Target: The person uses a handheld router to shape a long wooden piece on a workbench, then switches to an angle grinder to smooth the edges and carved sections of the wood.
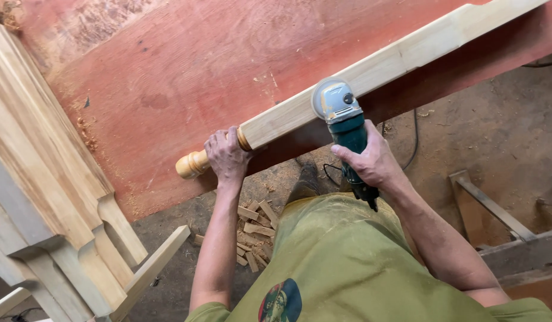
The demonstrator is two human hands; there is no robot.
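A: How many hands? 
B: Two, a left hand [227,156] at nine o'clock of centre and a right hand [370,160] at three o'clock.

A: Tools? 
B: One grinder [342,122].

A: Long wooden posts on the board? 
B: One post [371,71], running toward one o'clock.

A: Boards? 
B: One red board [186,77].

A: Scraps? 
B: One pile of wood scraps [253,232] at six o'clock; too jumbled to count singly.
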